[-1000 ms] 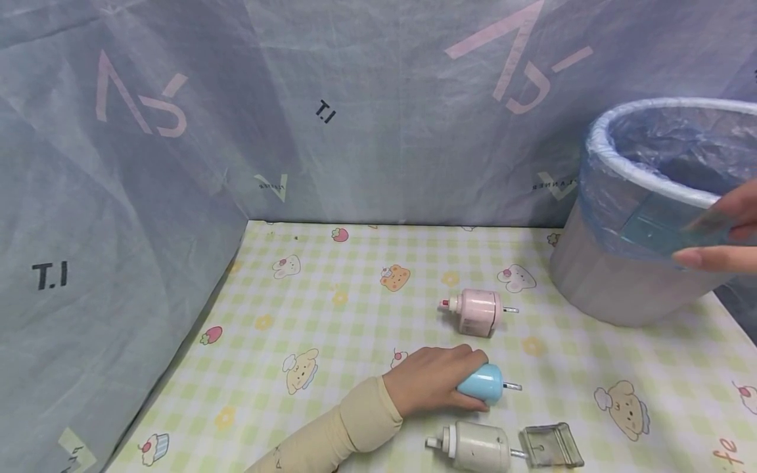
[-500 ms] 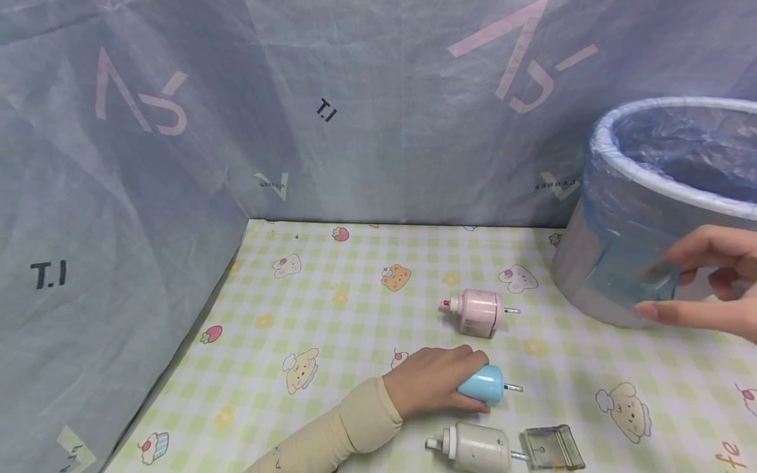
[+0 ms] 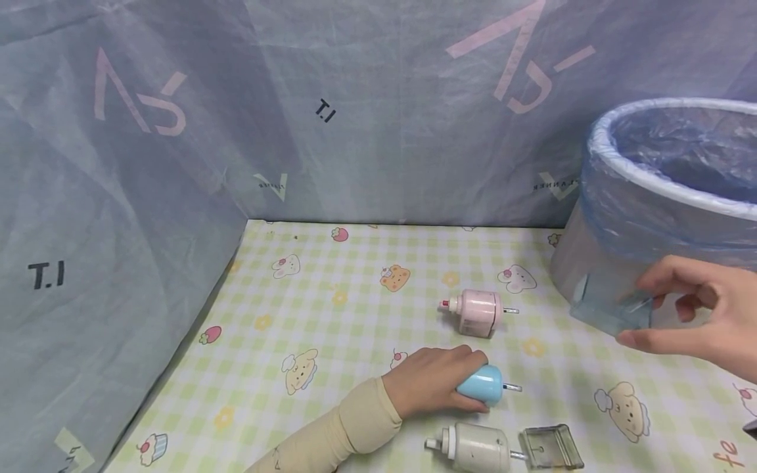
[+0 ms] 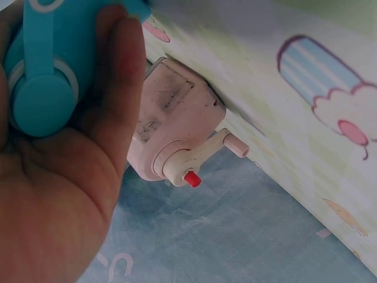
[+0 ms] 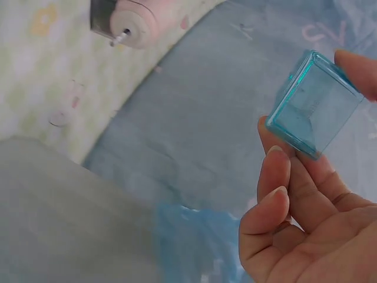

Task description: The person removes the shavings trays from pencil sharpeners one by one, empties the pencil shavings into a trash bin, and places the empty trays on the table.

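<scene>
- Head view: on the surface (image 3: 367, 315), right of its middle, the left hand (image 3: 434, 381) curls round a blue device (image 3: 483, 384), whose metal rod (image 3: 512, 387) points towards the right edge.
- Same view: the right hand (image 3: 704, 312) holds a transparent blue box (image 3: 609, 309) between thumb and fingertips, before a grey bin (image 3: 588, 263) at the far right corner; whether box and bin touch cannot be told.
- Same view only: a grey device (image 3: 480, 447) lies nearest the near edge, a clear grey tray (image 3: 552, 447) just beyond its rod; a pink device (image 3: 480, 312) lies between the blue one and the far edge.
- Left wrist view: unlike the others, this shows the blue device's flat crank arm (image 4: 38, 44) near the palm, and the pink device's crank (image 4: 203, 150) with its red tip (image 4: 192, 178) and dark smudges on the body.
- Right wrist view: the box's hollow interior and rim show clearly, with fingertips on one side and thumb opposite; bin wall and blue liner (image 5: 194, 247) appear below, the pink device's rod end above.
</scene>
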Available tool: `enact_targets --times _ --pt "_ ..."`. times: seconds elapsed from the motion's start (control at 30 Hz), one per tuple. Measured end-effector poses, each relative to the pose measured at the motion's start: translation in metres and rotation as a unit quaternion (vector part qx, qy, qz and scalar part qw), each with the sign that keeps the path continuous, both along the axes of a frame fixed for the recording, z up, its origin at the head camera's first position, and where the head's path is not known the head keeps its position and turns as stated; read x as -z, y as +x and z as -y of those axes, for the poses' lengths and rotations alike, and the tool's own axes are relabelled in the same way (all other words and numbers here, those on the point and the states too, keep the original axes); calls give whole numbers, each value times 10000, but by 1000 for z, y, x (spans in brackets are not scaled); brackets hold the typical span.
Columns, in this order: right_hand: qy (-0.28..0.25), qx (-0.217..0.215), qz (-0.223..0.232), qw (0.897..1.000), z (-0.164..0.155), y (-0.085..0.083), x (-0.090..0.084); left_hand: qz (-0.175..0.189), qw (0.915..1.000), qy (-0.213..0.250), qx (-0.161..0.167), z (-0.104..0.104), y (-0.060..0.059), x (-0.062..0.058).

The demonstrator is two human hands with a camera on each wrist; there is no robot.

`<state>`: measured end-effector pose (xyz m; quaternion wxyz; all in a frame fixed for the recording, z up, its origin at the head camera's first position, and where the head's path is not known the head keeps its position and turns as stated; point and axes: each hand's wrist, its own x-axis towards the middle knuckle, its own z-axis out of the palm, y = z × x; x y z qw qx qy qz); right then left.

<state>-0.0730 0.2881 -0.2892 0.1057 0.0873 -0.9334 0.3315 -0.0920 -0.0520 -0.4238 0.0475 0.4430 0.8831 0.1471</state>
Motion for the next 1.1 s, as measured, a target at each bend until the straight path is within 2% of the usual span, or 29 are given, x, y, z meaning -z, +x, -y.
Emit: enact_targets --times 0.27,0.4,0.63,0.73,0.97,1.1 --pt "597 -256 944 9934 -3 -3 25 51 10000 -32 -22 0 0 1" --pt "638 -415 1156 9904 -2 -4 37 -28 10000 -59 -19 -1 0 1" --pt "500 -738 900 9919 2 -5 64 -119 9999 -78 -3 -1 1 -1" --pt "427 -797 933 9915 4 -5 73 -121 9999 -71 -4 -1 0 -1" --pt "385 -833 1215 9883 8 -7 83 -88 9999 -77 -5 -2 0 -2" --pt "410 -922 1066 9892 8 -8 89 -133 9999 -82 -2 -1 0 -2"
